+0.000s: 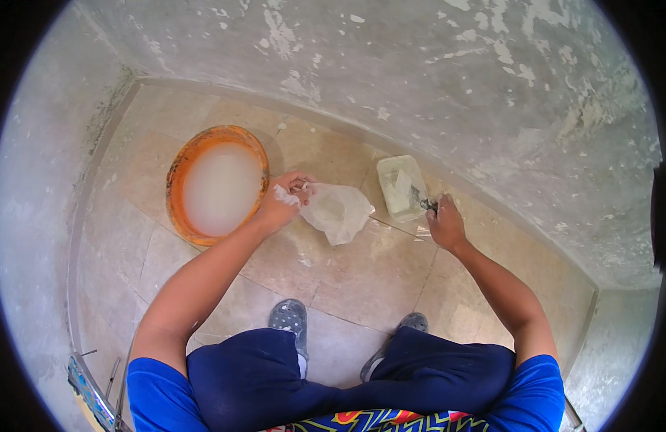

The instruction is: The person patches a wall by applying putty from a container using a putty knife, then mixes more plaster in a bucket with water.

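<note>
My left hand (290,199), smeared with white on its back, grips the gathered end of a translucent plastic bag (339,214). The bag sags to the right, and something pale shows through it. In my right hand (447,222) is the dark handle of what looks like a putty knife (428,205). Its blade end reaches into a whitish rectangular tub (408,209), which holds pale material; how much of the blade is covered I cannot tell. Just left of my left hand stands a round orange basin (176,204) with cloudy white liquid in it.
A grey wall (419,79) with peeling white patches rises behind the tub. Beige floor tiles (362,288) carry white splashes. My grey clogs (288,317) are planted near the middle. At the lower left are metal legs or rods (117,389) beside a blue patterned object.
</note>
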The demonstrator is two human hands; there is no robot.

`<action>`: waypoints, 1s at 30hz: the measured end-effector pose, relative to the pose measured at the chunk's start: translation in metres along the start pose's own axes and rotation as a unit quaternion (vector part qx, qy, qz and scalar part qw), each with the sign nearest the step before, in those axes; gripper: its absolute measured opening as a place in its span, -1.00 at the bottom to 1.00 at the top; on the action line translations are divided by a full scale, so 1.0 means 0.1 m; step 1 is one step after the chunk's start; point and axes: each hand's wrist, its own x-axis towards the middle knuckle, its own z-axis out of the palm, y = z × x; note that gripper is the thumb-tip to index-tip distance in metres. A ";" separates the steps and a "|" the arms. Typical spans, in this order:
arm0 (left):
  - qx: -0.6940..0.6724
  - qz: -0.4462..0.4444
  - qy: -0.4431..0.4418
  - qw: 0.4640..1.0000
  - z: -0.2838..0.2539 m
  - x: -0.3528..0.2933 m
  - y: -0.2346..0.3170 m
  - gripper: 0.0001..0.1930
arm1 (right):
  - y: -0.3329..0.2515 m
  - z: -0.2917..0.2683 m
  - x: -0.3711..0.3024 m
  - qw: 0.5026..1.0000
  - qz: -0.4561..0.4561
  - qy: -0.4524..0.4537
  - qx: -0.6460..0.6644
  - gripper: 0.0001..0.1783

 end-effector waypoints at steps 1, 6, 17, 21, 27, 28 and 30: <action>-0.015 0.015 -0.006 1.000 -0.03 0.00 -0.01 -0.72 | -0.15 -0.11 0.02 0.999 0.012 0.010 0.051 -0.70; -0.014 0.047 -0.004 0.999 0.05 0.05 0.03 -0.67 | -0.71 -0.33 0.00 0.938 0.086 -0.110 0.316 -0.77; 0.147 0.040 -0.018 0.988 0.08 -0.12 0.22 -0.55 | -1.22 0.08 0.28 0.730 0.304 -0.340 0.508 -0.67; 0.149 0.020 -0.031 0.988 0.03 -0.16 0.25 -0.51 | -1.34 0.19 0.27 0.911 0.094 -0.244 0.320 -0.61; 0.054 0.049 -0.057 0.996 0.06 -0.04 0.23 -0.46 | -1.42 0.87 0.33 0.963 -0.054 -0.177 0.197 -0.56; 0.044 0.062 -0.065 0.995 0.07 -0.03 0.23 -0.46 | -1.48 0.91 0.32 0.963 -0.052 -0.176 0.198 -0.56; 0.041 0.056 -0.081 0.994 0.09 -0.04 0.23 -0.45 | -1.58 0.95 0.27 0.956 -0.004 -0.171 0.237 -0.55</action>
